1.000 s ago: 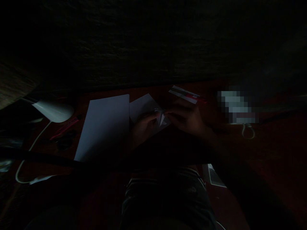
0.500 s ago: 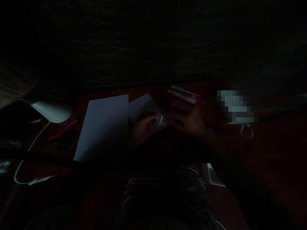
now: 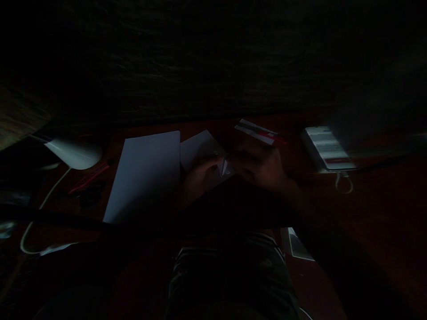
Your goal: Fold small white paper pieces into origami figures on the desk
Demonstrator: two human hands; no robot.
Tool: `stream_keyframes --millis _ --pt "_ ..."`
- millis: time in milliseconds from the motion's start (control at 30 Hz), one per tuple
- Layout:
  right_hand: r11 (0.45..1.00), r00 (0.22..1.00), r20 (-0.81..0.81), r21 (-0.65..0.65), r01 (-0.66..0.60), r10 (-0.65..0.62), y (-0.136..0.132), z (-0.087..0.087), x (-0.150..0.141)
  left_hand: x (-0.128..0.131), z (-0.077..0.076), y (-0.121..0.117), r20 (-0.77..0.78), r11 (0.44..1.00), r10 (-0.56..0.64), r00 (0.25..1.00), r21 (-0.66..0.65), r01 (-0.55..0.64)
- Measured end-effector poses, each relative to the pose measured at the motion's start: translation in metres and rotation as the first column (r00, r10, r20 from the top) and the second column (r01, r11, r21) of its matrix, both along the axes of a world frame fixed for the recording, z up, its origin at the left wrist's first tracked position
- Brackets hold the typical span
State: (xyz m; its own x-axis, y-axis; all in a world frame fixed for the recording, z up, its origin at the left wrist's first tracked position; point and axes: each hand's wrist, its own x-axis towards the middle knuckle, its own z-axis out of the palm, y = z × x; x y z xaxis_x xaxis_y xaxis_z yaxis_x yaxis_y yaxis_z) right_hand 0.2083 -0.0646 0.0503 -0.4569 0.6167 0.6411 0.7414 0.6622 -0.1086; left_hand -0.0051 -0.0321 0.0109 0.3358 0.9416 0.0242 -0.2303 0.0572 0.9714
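Looking at almost nothing new vs a moment ago tbh. Same dark reddish surface (image 3: 227, 131), same big white paper sheet (image 3: 147, 169) at left, same smaller paper sheet (image 3: 199, 144) set at an angle just beside. Only obvious diff: no more pixel blocks over the smartphone (image 3: 329, 149) at right, so now readable as a phone w/ a lit screen. Prob means nothing for the paper work. Same pose for left hand (image 3: 197, 177) and right hand (image 3: 264, 165), give or take a tiny shift, locked in a two-sided fingertip pinch on the folded paper piece (image 3: 223, 166), over the lower right part of the smaller sheet. Would call that the same bit of fine handling, no visible progress.

Now the hard-to-see stuff, big to small. Can't make out much past the surface's far edge, way too dark. Lost in shadow: most of both forearms, plus the bottom of the big sheet. At far left, a white lamp-shaped thing (image 3: 76, 154), not sure abt exact type. Beyond the right hand, a white strip (image 3: 252, 134) w/ a red tool (image 3: 279, 140) across one end, pen or cutter, can't tell. Also a pinkish-red tool (image 3: 89, 177) at left, type unclear. Covered by fingers: parts of the folded piece, so can't tell full shape, or whether resting on the smaller sheet or held just above.
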Motion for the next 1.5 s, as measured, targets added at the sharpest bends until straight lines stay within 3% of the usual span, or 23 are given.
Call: stream_keyframes --millis 133,300,533,700,833,967,1200,1300,1500 --pt "0.997 0.988 -0.148 -0.058 -0.059 0.050 0.004 -0.003 -0.002 0.011 -0.001 0.007 0.093 0.991 -0.020 0.995 -0.130 0.033" --pt "0.952 0.897 -0.436 -0.239 -0.190 0.070 0.010 -0.008 -0.005 0.011 0.002 0.009 0.017 0.993 -0.008 1.000 -0.118 0.010" --pt "0.770 0.739 -0.673 -0.487 -0.412 -0.030 0.017 -0.013 -0.008 0.008 0.012 0.007 -0.089 0.995 -0.098 0.991 -0.032 0.095" --pt "0.641 0.678 -0.732 -0.550 -0.536 -0.061 0.021 -0.015 -0.008 0.009 0.016 0.006 -0.203 0.994 -0.112 0.973 -0.038 0.107" --pt "0.578 0.644 -0.755 -0.580 -0.574 -0.119 0.020 -0.013 -0.007 0.009 0.013 0.010 -0.143 0.996 -0.079 0.987 -0.045 0.073" --pt "0.557 0.608 -0.761 -0.614 -0.560 -0.228 0.020 -0.011 -0.006 0.008 0.008 0.016 0.010 0.994 -0.046 0.999 -0.101 0.047" --pt "0.565 0.413 -0.822 -0.570 -0.596 -0.392 0.024 -0.011 -0.005 0.007 0.005 0.015 0.153 0.991 -0.013 0.988 -0.127 0.032" --pt "0.545 0.365 -0.818 -0.570 -0.615 -0.444 0.023 -0.011 -0.006 0.008 0.005 0.015 0.122 0.996 -0.020 0.992 -0.085 0.031" --pt "0.501 0.366 -0.820 -0.563 -0.657 -0.441 0.023 -0.011 -0.009 0.014 0.007 0.010 0.041 0.999 0.015 0.999 0.046 -0.017"
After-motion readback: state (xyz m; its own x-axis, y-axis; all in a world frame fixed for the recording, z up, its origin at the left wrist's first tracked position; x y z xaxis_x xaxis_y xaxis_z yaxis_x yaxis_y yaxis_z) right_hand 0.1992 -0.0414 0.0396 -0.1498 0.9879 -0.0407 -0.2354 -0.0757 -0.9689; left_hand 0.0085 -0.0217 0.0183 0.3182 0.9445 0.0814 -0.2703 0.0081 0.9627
